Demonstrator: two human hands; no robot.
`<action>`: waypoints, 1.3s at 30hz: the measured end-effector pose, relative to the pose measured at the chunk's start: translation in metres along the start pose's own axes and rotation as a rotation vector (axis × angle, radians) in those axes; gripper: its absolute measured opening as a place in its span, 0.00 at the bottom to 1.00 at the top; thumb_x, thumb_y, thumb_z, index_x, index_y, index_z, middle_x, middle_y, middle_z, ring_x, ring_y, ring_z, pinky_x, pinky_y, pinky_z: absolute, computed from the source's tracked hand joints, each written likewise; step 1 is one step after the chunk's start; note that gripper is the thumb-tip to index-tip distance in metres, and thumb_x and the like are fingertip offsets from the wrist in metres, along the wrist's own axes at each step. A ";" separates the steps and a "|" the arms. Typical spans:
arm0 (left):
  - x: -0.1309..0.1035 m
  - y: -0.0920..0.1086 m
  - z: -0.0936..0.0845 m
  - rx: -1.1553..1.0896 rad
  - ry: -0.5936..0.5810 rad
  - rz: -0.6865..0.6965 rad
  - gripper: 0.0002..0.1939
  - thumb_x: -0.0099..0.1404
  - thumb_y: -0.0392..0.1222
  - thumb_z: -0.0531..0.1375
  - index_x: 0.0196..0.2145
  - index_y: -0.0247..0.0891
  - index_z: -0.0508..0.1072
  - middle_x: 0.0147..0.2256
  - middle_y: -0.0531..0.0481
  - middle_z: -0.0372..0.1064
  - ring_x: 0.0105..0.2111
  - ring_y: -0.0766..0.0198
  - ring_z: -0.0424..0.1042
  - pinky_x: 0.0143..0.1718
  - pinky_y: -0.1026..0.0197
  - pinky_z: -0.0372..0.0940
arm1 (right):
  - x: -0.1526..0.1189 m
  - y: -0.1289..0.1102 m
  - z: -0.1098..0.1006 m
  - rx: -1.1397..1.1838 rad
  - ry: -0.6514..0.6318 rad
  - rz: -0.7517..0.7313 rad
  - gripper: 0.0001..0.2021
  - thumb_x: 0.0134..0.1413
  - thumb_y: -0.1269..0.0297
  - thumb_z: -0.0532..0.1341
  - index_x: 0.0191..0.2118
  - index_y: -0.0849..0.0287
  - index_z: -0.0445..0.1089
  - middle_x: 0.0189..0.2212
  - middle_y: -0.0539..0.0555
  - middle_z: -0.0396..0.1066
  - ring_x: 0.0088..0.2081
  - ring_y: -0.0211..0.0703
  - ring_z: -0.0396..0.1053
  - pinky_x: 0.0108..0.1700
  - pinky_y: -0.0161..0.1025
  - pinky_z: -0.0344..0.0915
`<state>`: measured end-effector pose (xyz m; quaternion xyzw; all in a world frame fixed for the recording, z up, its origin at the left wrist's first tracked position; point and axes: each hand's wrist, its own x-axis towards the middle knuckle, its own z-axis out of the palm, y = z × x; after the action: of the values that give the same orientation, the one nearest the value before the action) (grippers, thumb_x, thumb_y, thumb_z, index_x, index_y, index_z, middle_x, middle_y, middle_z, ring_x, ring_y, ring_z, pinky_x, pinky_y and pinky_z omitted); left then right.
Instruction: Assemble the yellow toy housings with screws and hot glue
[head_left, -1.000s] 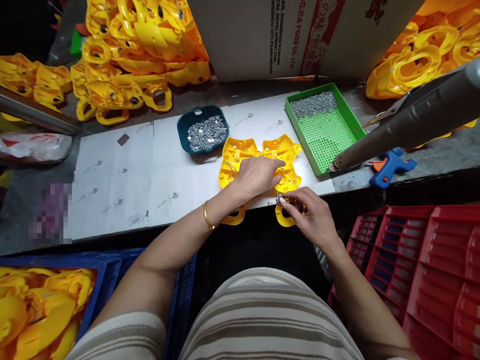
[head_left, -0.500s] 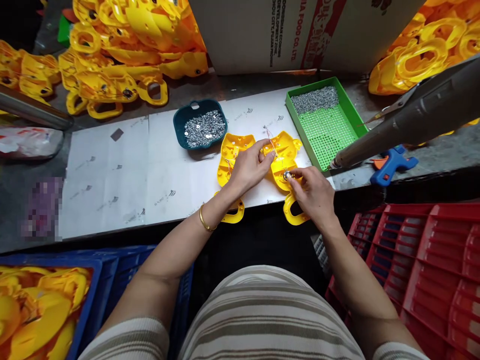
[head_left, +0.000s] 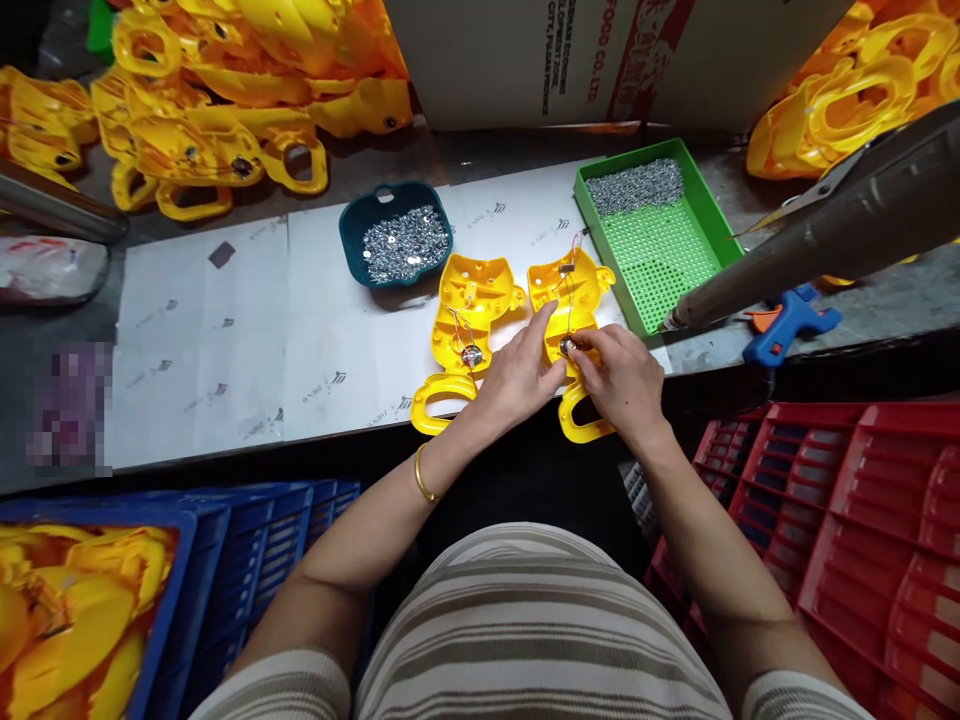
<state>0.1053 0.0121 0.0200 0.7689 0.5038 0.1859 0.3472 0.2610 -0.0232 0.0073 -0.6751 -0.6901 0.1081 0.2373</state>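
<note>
Two yellow plastic shell halves lie side by side, hollow side up, on the white board (head_left: 225,350). In the left shell (head_left: 480,285) are thin wires and a small round metallic part (head_left: 471,355). The right shell (head_left: 574,285) holds thin wires, a small dark piece near its top and another round metallic part (head_left: 568,345). My right hand (head_left: 624,385) is closed, thumb and forefinger pinching that round part inside the right shell. My left hand (head_left: 521,375) is between the shells, fingers apart and fingertips at the right shell's left edge, holding nothing.
A dark teal tray (head_left: 352,250) of small metal pieces stands behind the left shell. A green tray (head_left: 637,290) of screws is at the right, near a grey pole (head_left: 810,230) and a blue glue gun (head_left: 784,330). Yellow shells are piled behind; blue and red crates flank me.
My left hand has let go of the wires at the top of the right shell and moved down toward me. My right hand stays at the round part. The view has shifted slightly.
</note>
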 end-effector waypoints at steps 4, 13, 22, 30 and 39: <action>-0.001 -0.002 -0.001 -0.019 0.013 0.033 0.37 0.60 0.32 0.55 0.66 0.35 0.54 0.50 0.40 0.72 0.38 0.59 0.74 0.44 0.58 0.68 | -0.002 -0.005 0.000 -0.047 0.000 -0.025 0.10 0.64 0.62 0.58 0.45 0.53 0.75 0.40 0.53 0.75 0.38 0.46 0.71 0.31 0.40 0.57; -0.003 -0.006 -0.002 0.022 0.023 0.027 0.37 0.58 0.28 0.51 0.66 0.30 0.54 0.54 0.37 0.69 0.41 0.59 0.74 0.49 0.58 0.66 | -0.004 -0.006 0.005 0.020 -0.022 -0.053 0.10 0.62 0.59 0.60 0.45 0.53 0.76 0.40 0.53 0.75 0.36 0.44 0.72 0.29 0.38 0.56; -0.003 -0.006 -0.006 -0.010 0.013 0.033 0.38 0.57 0.27 0.52 0.66 0.34 0.55 0.52 0.40 0.71 0.45 0.57 0.74 0.49 0.58 0.67 | -0.002 -0.005 0.003 0.045 -0.035 -0.068 0.09 0.62 0.59 0.60 0.43 0.52 0.77 0.41 0.51 0.76 0.37 0.42 0.72 0.28 0.37 0.54; 0.000 -0.006 0.001 -0.028 0.040 0.003 0.33 0.61 0.31 0.57 0.64 0.30 0.56 0.61 0.37 0.62 0.60 0.51 0.63 0.60 0.51 0.62 | -0.005 0.001 0.010 0.021 0.021 -0.118 0.10 0.63 0.61 0.60 0.46 0.54 0.76 0.41 0.50 0.76 0.38 0.39 0.73 0.30 0.35 0.59; 0.000 -0.010 0.001 -0.074 0.055 0.022 0.31 0.61 0.31 0.59 0.61 0.36 0.58 0.62 0.43 0.62 0.61 0.53 0.63 0.61 0.50 0.62 | -0.009 0.000 0.012 -0.002 0.080 -0.084 0.11 0.63 0.61 0.59 0.42 0.56 0.78 0.33 0.53 0.67 0.30 0.37 0.65 0.24 0.33 0.53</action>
<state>0.0997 0.0144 0.0125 0.7556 0.4975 0.2291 0.3593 0.2555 -0.0299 -0.0049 -0.6496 -0.7079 0.0705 0.2682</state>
